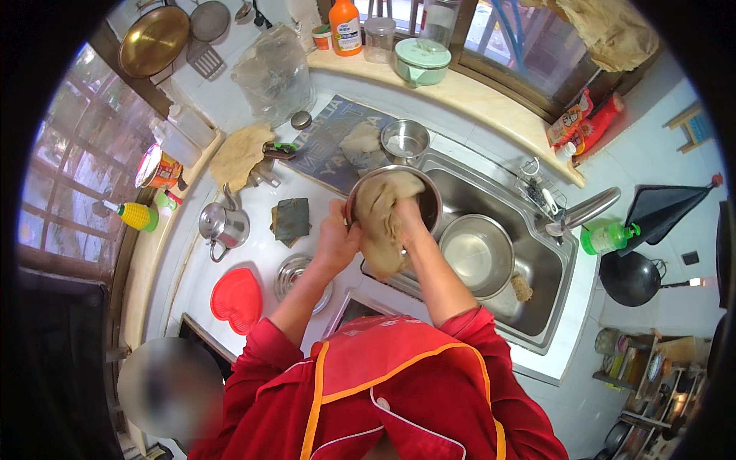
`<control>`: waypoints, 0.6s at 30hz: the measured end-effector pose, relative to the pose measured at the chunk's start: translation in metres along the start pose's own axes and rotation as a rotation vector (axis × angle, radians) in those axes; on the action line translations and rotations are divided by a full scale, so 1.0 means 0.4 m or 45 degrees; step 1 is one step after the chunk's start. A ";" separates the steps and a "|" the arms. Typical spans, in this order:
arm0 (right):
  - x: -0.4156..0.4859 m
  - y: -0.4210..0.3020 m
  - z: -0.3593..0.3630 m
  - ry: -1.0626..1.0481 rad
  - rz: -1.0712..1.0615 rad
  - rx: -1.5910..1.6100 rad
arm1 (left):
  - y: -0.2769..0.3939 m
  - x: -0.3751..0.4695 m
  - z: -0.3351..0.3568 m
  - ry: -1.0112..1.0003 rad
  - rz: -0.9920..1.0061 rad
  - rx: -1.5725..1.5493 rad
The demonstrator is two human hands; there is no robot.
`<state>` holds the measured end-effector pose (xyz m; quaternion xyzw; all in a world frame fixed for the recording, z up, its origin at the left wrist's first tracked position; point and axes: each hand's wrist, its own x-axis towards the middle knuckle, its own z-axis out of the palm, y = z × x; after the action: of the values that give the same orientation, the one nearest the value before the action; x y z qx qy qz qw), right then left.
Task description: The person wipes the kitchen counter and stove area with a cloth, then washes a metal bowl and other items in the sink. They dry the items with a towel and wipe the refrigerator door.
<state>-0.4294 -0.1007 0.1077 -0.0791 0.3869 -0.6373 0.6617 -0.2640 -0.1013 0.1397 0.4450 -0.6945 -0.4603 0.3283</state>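
A metal pot (434,201) is held at the counter beside the left end of the sink. My left hand (336,238) grips its left rim. Inside the pot, my right hand (410,221) holds a wet-looking tan cloth (374,215), its fingers partly hidden by the folds. Part of the cloth hangs over the near rim. Just beyond stands a smaller steel pot (405,140), with a crumpled greyish cloth (363,144) to its left. In the sink (540,322), to the right, sits a steel basin (477,253) that seems to hold some water.
Left on the counter are a steel kettle (223,221), folded dark scouring cloths (291,219), a steel lid (296,276) and a red heart-shaped container (237,300). The faucet (586,211) rises at the sink's right. A brown scrubber (521,287) lies beside the basin.
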 end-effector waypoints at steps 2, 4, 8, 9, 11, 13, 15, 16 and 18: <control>-0.016 -0.017 0.005 -0.214 -0.031 -0.754 | 0.014 0.011 -0.006 0.013 0.088 0.056; -0.032 -0.039 0.003 -0.436 -0.240 -1.658 | 0.027 0.026 -0.013 0.098 0.347 0.247; -0.056 -0.101 -0.003 -0.468 -0.662 -3.611 | 0.048 0.046 -0.009 -0.010 0.141 0.461; -0.055 -0.118 -0.001 -0.312 -1.072 -3.666 | 0.053 0.057 -0.008 -0.037 0.104 0.477; -0.052 -0.138 0.005 -0.183 -1.643 -3.463 | 0.062 0.084 -0.007 -0.115 0.058 0.478; -0.045 -0.137 0.014 -0.013 -1.462 -3.708 | 0.073 0.108 0.001 -0.110 0.095 0.429; -0.031 -0.121 0.019 0.038 -0.904 -3.733 | 0.078 0.117 0.023 -0.069 0.143 0.422; -0.022 -0.110 0.018 -0.048 -0.495 -3.585 | 0.077 0.117 0.042 -0.028 0.168 0.434; -0.003 -0.090 0.006 -0.257 -0.173 -3.227 | 0.064 0.100 0.069 -0.016 0.278 0.448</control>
<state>-0.4562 -0.1067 0.1314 -0.7208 0.6659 0.1535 0.1157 -0.3115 -0.1241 0.1555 0.4148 -0.8102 -0.2964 0.2893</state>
